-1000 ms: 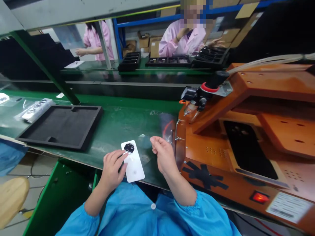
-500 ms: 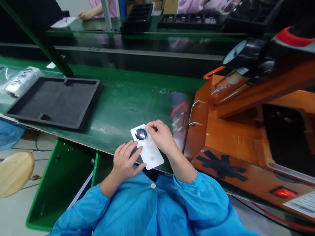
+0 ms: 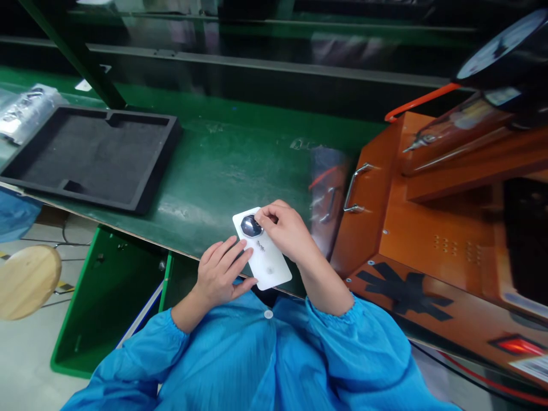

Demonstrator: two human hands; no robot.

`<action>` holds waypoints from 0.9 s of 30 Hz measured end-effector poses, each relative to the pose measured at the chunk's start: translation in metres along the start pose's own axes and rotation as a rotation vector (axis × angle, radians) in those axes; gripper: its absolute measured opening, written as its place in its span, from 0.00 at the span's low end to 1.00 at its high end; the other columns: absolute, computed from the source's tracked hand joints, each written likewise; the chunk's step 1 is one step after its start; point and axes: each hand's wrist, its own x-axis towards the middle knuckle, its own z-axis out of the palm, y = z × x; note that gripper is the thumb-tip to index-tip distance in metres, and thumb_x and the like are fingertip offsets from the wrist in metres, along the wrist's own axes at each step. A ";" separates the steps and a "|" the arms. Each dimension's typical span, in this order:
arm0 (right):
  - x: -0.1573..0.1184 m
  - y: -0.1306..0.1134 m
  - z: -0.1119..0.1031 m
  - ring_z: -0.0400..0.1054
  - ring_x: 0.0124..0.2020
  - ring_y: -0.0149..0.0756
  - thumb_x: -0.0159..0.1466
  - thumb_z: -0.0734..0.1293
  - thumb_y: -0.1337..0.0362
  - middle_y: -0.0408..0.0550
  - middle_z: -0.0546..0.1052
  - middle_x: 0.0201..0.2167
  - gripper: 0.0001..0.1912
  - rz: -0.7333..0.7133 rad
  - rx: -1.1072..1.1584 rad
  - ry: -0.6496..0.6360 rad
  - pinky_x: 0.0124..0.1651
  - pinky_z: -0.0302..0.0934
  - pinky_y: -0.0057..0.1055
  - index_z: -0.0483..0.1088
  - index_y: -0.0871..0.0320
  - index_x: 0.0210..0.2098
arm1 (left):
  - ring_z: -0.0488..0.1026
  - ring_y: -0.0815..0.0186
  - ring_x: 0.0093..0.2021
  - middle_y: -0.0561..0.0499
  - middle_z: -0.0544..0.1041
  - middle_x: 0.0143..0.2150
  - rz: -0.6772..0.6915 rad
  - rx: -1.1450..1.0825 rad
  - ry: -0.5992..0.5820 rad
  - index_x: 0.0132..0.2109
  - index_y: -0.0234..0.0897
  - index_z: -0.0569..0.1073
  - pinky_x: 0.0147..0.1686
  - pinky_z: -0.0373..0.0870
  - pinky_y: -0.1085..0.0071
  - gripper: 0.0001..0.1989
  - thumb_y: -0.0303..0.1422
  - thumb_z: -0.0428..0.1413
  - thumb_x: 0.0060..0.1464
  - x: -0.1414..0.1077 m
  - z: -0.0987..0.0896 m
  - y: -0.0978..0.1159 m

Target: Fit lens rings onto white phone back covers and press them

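Observation:
A white phone-shaped panel [image 3: 270,264] with a dark, shiny octagonal camera area [image 3: 251,225] lies tilted at the front edge of the green table. My left hand [image 3: 222,271] rests along the panel's left side, fingers spread and fingertips touching it. Over the upper right of the panel is my right hand [image 3: 285,228], its thumb and index finger pinched at the camera area's right edge. Whatever is between those fingertips is too small to make out.
On the left of the green table [image 3: 222,171] sits a black foam tray [image 3: 98,157], with a plastic-wrapped bundle [image 3: 28,114] beyond it. An orange machine [image 3: 372,211] with a metal handle stands at right. Below the edge are a green bin [image 3: 107,302] and wooden stool [image 3: 29,279].
The view has tipped down and shifted. My right finger and thumb have moved from the panel's top edge onto the camera area's edge. Small dark marks now show below the camera area.

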 end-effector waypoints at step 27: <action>0.002 -0.001 0.010 0.70 0.40 0.42 0.68 0.67 0.65 0.48 0.76 0.39 0.09 -0.042 -0.157 0.110 0.47 0.58 0.41 0.76 0.55 0.31 | 0.74 0.55 0.66 0.45 0.79 0.64 -0.013 0.014 0.018 0.69 0.41 0.71 0.63 0.67 0.59 0.29 0.52 0.50 0.71 0.001 0.000 0.001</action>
